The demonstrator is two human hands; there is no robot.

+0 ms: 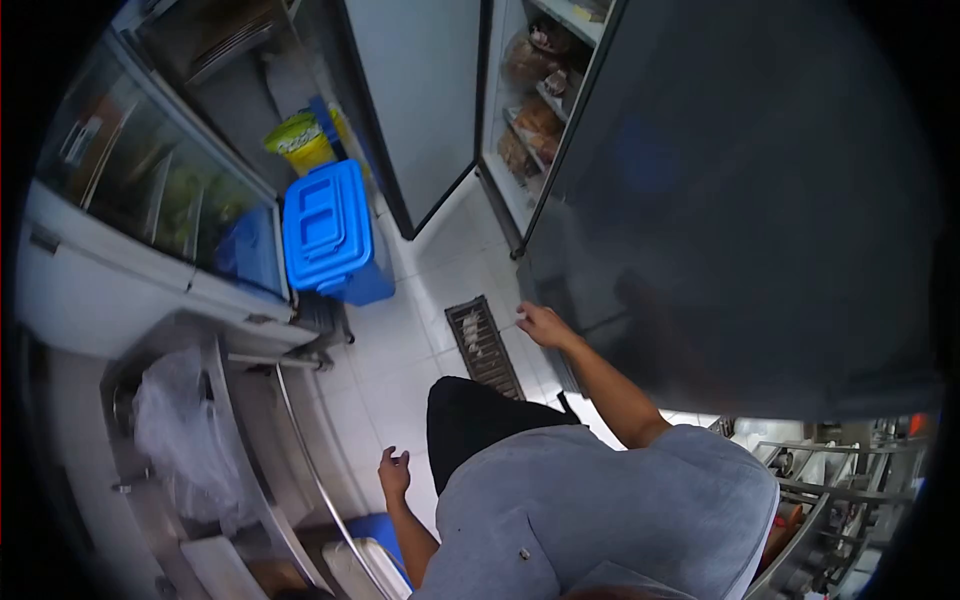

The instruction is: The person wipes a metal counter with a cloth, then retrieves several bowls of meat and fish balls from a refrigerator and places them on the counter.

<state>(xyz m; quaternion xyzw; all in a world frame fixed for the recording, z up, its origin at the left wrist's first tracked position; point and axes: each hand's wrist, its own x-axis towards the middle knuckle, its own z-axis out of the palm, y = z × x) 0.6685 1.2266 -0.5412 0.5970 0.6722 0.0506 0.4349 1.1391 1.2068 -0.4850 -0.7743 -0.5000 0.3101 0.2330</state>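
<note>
My right hand (541, 325) is held out beside the dark grey fridge door (740, 220), its fingers apart and nothing in them. Lower down, my left hand (395, 470) hangs over the tiled floor, loosely spread and holding nothing. Beyond my right hand, an upright fridge stands open, with bagged food (537, 130) on its shelves. Its other door (415, 90), light inside, is swung out to the left. Neither hand touches food or a container.
A blue lidded bin (325, 230) stands on the floor, a yellow-green bag (302, 140) behind it. At left are a glass-front fridge (160, 190) and a steel sink (235, 430) with clear plastic. A floor drain (483, 345) lies ahead; a metal rack (830, 490) is at right.
</note>
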